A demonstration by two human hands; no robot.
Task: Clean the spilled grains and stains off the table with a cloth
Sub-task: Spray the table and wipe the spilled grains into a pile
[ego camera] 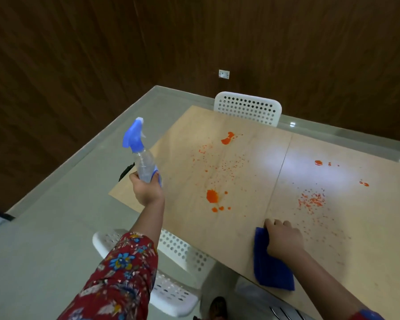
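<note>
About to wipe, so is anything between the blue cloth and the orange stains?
Nothing visible: bare table between the cloth under the right hand and the stains; the left hand holds the spray bottle aside.

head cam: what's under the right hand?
A blue cloth, which the right hand grips against the table; the cloth reaches the table's near edge. Whether grains or stains lie beneath it cannot be seen: hand and cloth cover that patch.

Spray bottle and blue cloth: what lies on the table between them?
In the head view, a large orange stain with a few small drops beside it lies between the spray bottle and the cloth.
</note>
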